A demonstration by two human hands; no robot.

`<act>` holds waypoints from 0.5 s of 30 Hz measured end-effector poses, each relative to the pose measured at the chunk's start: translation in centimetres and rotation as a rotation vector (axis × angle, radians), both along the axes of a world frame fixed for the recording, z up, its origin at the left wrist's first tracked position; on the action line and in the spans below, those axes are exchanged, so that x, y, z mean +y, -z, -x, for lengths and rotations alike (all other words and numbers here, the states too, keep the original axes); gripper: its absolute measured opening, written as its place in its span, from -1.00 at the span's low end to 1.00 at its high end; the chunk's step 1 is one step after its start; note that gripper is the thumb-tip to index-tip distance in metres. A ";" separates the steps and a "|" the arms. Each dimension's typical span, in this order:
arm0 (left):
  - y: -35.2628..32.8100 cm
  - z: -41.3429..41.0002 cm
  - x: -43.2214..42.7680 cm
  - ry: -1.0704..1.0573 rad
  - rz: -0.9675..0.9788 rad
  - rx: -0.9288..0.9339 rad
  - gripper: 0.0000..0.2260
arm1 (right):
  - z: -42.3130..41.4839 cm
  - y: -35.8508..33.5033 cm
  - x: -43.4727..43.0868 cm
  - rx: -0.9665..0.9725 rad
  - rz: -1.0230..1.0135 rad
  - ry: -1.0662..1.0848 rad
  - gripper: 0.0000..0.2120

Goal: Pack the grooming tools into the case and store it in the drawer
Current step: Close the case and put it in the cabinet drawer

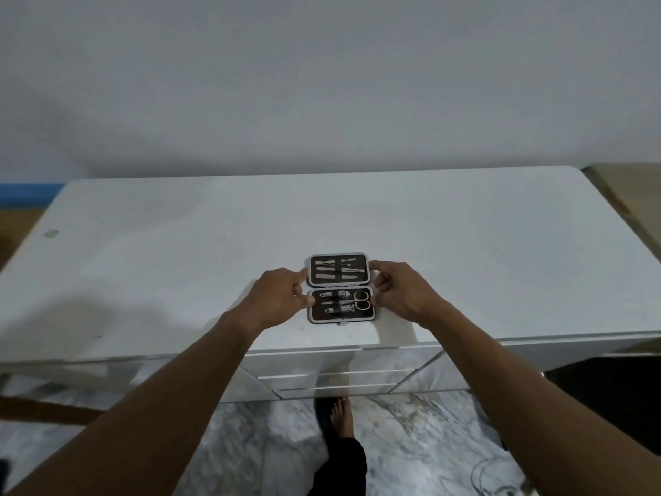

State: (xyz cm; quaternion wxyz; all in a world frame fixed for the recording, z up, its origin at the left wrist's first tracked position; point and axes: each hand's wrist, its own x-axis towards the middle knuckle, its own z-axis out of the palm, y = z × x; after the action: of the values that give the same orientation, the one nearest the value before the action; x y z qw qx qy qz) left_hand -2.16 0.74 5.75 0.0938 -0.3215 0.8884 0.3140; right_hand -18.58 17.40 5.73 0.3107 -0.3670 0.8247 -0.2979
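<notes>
A small grooming case point(339, 287) lies open flat on the white dresser top point(179, 245), near its front edge. Its dark lining holds silver tools under straps: files and picks point(338, 274) in the far half, clippers point(339, 303) and small scissors point(362, 301) in the near half. My left hand point(282, 298) touches the case's left side at the hinge line, fingers pinched on the edge. On the opposite side my right hand point(400, 293) grips the edge of the far half the same way.
The dresser's drawer fronts point(339, 370) show below the top, all closed. A marble-patterned floor and my bare foot point(341, 418) are beneath. A grey wall stands behind the dresser. A dark object point(615, 395) sits at the lower right.
</notes>
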 end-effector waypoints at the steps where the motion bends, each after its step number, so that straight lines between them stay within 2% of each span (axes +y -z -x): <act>1: -0.1 0.0 0.1 -0.051 -0.037 0.035 -0.48 | -0.2 0.0 0.0 0.002 0.005 0.021 -0.51; 5: 0.2 -0.2 1.2 -0.242 -0.108 0.169 -0.69 | -1.0 0.4 0.3 -0.011 0.072 0.121 -0.45; 8: 0.4 -0.5 1.8 -0.332 -0.202 0.296 -0.62 | -1.5 0.6 0.6 0.052 0.113 0.143 -0.47; 11: 0.4 -0.8 2.0 -0.342 -0.226 0.344 -0.53 | -1.9 0.9 0.8 0.040 0.133 0.155 -0.42; 15: 0.7 -0.9 2.8 -0.346 -0.127 0.384 -0.67 | -2.5 0.7 1.3 0.021 0.162 0.193 -0.39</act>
State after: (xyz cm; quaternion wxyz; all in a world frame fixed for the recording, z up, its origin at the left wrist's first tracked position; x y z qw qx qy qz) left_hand -1.22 3.53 5.06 -0.1114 -0.3965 0.8002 0.4359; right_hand -16.04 18.65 5.02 0.2411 -0.3128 0.8327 -0.3882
